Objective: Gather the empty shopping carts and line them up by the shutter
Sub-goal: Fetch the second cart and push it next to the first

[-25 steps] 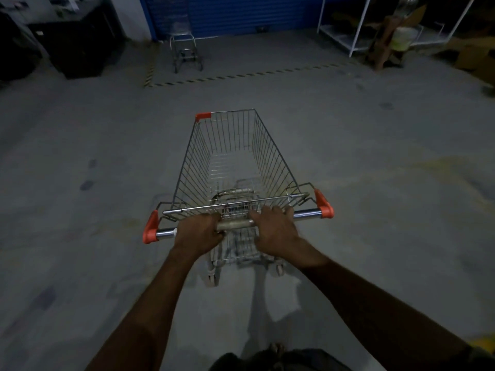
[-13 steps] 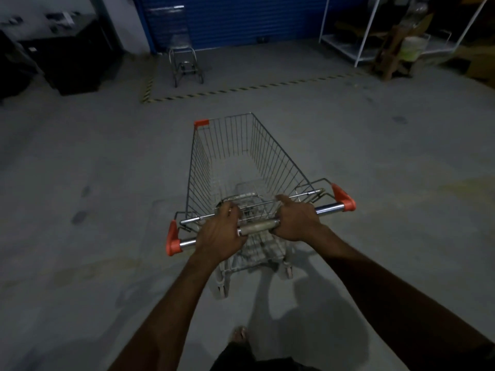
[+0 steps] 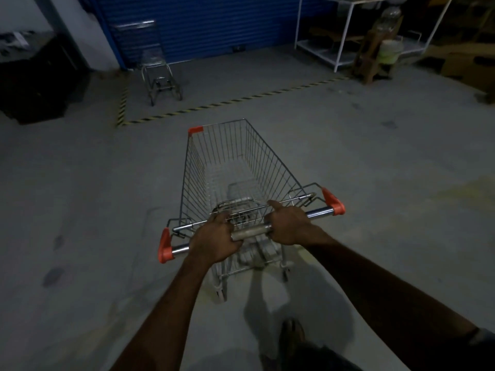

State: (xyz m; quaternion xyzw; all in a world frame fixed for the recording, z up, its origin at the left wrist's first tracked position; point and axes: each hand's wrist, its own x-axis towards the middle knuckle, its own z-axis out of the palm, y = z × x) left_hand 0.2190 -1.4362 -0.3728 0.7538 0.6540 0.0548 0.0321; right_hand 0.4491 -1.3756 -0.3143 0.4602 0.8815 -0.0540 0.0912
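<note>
The wire cart (image 3: 235, 167) fills the middle at 12 o'clock. The left hand (image 3: 214, 236) and right hand (image 3: 289, 223) grip its bar (image 3: 251, 232), so only the bar's ends and a short middle bit are bare.

The grey floor (image 3: 80, 196) is open at 9 and 3 o'clock, and ahead up to the striped line (image 3: 227, 103). Past it, a second cart (image 3: 158, 73) stands at 11 o'clock before the blue shutter (image 3: 203, 25).

A big dark box (image 3: 34, 84) blocks 10 o'clock. A white rack (image 3: 340, 36), a wooden stool (image 3: 372, 62) and cardboard boxes (image 3: 455, 62) crowd 1 to 2 o'clock.
</note>
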